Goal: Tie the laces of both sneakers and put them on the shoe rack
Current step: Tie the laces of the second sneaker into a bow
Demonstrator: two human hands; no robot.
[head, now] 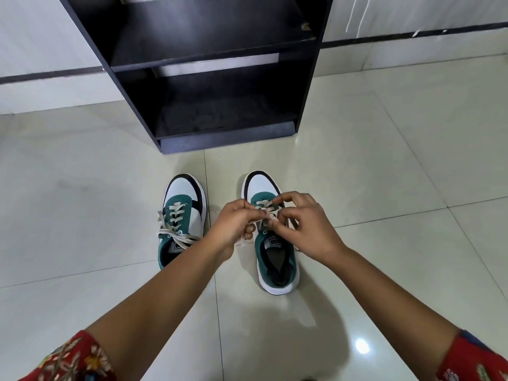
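Laces (266, 213) of right sneaker (270, 237) pinched by both hands (233, 221) (305, 224).

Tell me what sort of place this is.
Probably a home entryway or hallway. A black shoe rack stands against a pale wall on a glossy tiled floor, and a pair of sneakers, one beside the other, sits on the tiles before it.

place: a home, entry or hall area | signs: glossy tiled floor (384, 160); black shoe rack (214, 50) against white wall (41, 37); sneakers (182, 215) on floor
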